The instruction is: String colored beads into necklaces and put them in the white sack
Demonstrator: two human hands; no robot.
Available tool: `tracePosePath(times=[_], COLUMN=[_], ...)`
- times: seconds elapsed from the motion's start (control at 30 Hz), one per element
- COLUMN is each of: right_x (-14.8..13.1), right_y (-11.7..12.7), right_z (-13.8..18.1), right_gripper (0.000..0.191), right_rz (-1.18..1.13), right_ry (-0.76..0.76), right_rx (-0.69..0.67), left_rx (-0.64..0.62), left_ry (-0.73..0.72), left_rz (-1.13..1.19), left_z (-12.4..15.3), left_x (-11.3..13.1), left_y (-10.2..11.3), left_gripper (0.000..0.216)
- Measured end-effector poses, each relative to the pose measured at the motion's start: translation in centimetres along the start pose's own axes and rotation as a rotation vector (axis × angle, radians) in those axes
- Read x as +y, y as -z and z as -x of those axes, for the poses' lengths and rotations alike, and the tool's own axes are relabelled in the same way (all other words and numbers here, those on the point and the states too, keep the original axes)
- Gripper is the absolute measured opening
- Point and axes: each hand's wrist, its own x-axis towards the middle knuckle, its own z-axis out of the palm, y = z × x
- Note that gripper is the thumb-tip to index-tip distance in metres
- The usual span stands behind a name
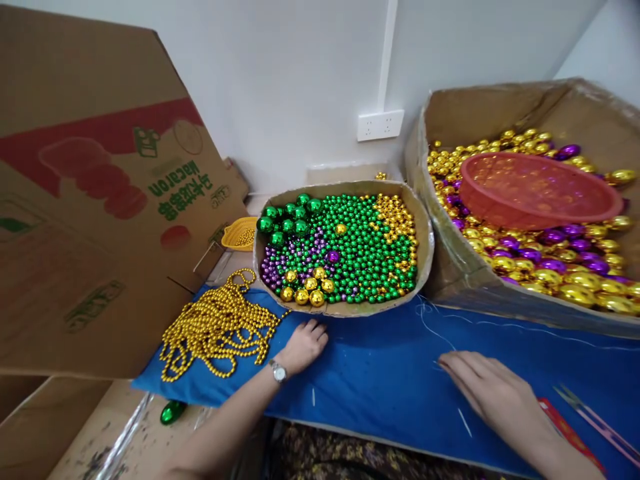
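My left hand (306, 345), with a watch (279, 371) on its wrist, rests on the blue cloth (370, 380) just in front of a cardboard tray (430, 250). Its fingers are curled, and anything inside them is hidden. Green, gold and purple beads (360, 247) in two sizes fill the tray. Farther right, my right hand (493, 390) hovers low over the cloth, fingertips pinched together at a thin clear thread (430, 327). Left of the tray lies a heap of gold bead strings (220, 327).
A big carton (100, 200) stands at left, with a yellow basket (239, 233) behind the bead strings. At right, a deep box (430, 200) holds gold and purple beads and a red basin (540, 190). Pink-handled tweezers (597, 420) lie beside my right wrist.
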Motion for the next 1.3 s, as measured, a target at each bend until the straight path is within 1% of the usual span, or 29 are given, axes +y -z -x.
tracePosePath(times=[0.1,0.13,0.17,0.2,0.23,0.3,0.33,0.37,0.47,0.53,0.63,0.73,0.8,0.87,0.93,0.97,1.07,1.1,1.17,1.2,1.23,1.27,1.3], right_x=[-2.2,-3.2,-4.2,-5.2,-6.2,-7.6,-8.0,-8.1,-7.1,-6.1,-5.1,-5.0,-5.1,-5.1,-5.0,-4.9,-5.1,-5.2,-5.7,-6.0,-6.4,-6.8,-7.2], right_y=[0.0,0.1,0.3,0.6,1.0,1.7,2.1,2.4,2.6,2.4,1.8,1.5,1.3,1.2,1.2,1.2,1.6,1.7,1.6,1.4,1.2,0.8,0.4], right_z=[-1.4,-2.0,-2.7,-3.3,-4.0,-5.3,-5.9,-6.3,-7.2,-7.3,-7.3,-7.3,-7.3,-7.3,-7.1,-6.9,-6.4,-6.2,-5.8,-5.7,-5.6,-5.5,-5.5], right_gripper=[0.029,0.031,0.033,0.034,0.035,0.033,0.032,0.03,0.029,0.027,0.025,0.026,0.028,0.029,0.029,0.029,0.029,0.028,0.027,0.027,0.028,0.03,0.034], right_rz=[-0.076,-0.093,-0.108,-0.118,-0.129,-0.132,-0.122,-0.108,-0.119,-0.203,-0.362,-0.418,-0.423,-0.433,-0.443,-0.459,-0.531,-0.608,-0.888,-1.063,-1.234,-1.364,-1.424], right_ry=[0.061,0.086,0.115,0.144,0.181,0.253,0.277,0.286,0.248,0.218,0.183,0.152,0.149,0.151,0.146,0.12,-0.022,-0.084,-0.254,-0.36,-0.477,-0.579,-0.645], right_rx=[0.006,0.001,-0.003,-0.009,-0.018,-0.018,-0.017,-0.02,-0.088,-0.165,-0.243,-0.253,-0.245,-0.239,-0.251,-0.271,-0.349,-0.388,-0.455,-0.453,-0.421,-0.364,-0.3], left_rx=[0.053,0.074,0.092,0.108,0.114,0.085,0.053,0.017,-0.093,-0.158,-0.225,-0.246,-0.23,-0.207,-0.18,-0.155,-0.013,0.046,0.147,0.186,0.22,0.249,0.276], left_ry=[0.062,0.079,0.091,0.098,0.1,0.096,0.091,0.082,0.048,0.023,0.018,0.1,0.168,0.206,0.201,0.185,0.135,0.134,0.17,0.197,0.22,0.233,0.236], left_rz=[0.059,0.101,0.197,0.355,0.563,1.005,1.17,1.271,1.437,1.512,1.56,1.623,1.648,1.635,1.553,1.478,1.193,1.122,1.061,1.056,1.057,1.059,1.058], left_z=[0.2,0.2,0.1,-0.1,-0.4,-1.1,-1.5,-1.9,-2.7,-2.9,-2.7,-2.6,-2.5,-2.5,-2.5,-2.5,-2.5,-2.6,-2.6,-2.7,-2.7,-2.7,-2.6], left_x=[1.1,1.8,2.7,3.7,4.8,6.8,7.7,8.4,9.4,9.5,9.4,9.3,9.3,9.2,9.0,8.8,8.2,8.1,8.0,8.0,8.2,8.4,8.7], left_y=[0.8,1.3,1.8,2.3,2.9,3.8,4.1,4.3,4.6,4.6,4.5,4.2,4.1,4.3,4.7,4.9,5.3,5.3,4.9,4.5,4.1,3.7,3.4], left_gripper=[0.023,0.023,0.023,0.023,0.022,0.022,0.024,0.026,0.032,0.033,0.034,0.036,0.037,0.037,0.036,0.035,0.03,0.03,0.028,0.028,0.028,0.027,0.027])
